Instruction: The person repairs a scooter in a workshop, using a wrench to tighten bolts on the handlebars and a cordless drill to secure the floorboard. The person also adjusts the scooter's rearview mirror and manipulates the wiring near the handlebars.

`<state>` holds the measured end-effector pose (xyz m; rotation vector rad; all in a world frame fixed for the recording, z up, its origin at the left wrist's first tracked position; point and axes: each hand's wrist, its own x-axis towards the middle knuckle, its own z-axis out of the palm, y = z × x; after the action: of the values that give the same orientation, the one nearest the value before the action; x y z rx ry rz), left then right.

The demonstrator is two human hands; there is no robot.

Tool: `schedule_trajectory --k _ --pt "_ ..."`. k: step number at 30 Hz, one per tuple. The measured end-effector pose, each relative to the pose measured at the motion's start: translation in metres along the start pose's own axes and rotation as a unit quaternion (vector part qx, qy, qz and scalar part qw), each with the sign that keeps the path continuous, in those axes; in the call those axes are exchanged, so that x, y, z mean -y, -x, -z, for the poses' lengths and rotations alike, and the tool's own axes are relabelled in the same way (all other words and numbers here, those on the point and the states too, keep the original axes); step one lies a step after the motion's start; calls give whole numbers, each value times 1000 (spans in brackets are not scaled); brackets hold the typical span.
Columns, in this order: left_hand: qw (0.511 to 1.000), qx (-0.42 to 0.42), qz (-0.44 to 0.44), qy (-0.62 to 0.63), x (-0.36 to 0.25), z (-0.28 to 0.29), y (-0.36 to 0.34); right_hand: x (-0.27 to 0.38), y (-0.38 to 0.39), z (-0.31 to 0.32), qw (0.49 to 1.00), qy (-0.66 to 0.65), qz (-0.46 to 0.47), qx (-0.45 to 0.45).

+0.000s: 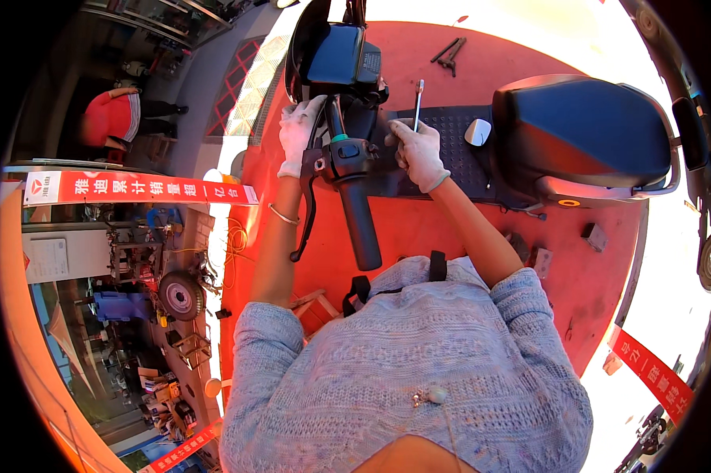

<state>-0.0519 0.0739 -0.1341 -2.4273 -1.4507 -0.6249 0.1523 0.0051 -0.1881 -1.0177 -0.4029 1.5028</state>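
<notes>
My left hand [298,135], in a white glove, is at the front of the scooter handlebar [358,217], beside the brake lever [309,213] and below the black front housing [333,57]. Its fingers are bent; what they grip is hard to make out. My right hand [421,158], also gloved, is closed on a silver wrench [419,102] held upright, just right of the switch cluster [347,158]. A white rounded object [477,132] lies on the ribbed footboard [456,162], left of the black seat [580,134].
Dark metal tools [448,57] and blocks [594,237] lie on the red mat [560,307]. A person in red [107,118] is in a doorway at left. Red-and-white banners [139,188], a wheel [181,296], a yellow hose [237,244] and workshop clutter surround the scooter.
</notes>
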Motion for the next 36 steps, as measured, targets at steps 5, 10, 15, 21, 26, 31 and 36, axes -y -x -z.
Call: schedule_trajectory --k 5,10,15,21,26,31,36 --pt "980 70 149 108 20 -38 58 -7 -34 -39 999 -25 11 -20" --pt "933 51 264 240 -1 -19 71 1 -57 -55 987 -76 -140 0" --pt "908 46 305 284 -3 -15 73 -13 -63 -44 971 -179 -145 57" --pt "890 41 332 310 -3 -8 76 -30 -69 -37 954 -246 -162 56" --pt "883 33 344 317 -1 -9 73 -29 -87 -19 967 -231 -94 -54" --pt "877 26 355 322 -4 -13 68 -17 -100 -6 968 -214 -103 78" --pt "878 25 364 311 -6 -19 61 -2 -88 -22 981 -105 -105 128"
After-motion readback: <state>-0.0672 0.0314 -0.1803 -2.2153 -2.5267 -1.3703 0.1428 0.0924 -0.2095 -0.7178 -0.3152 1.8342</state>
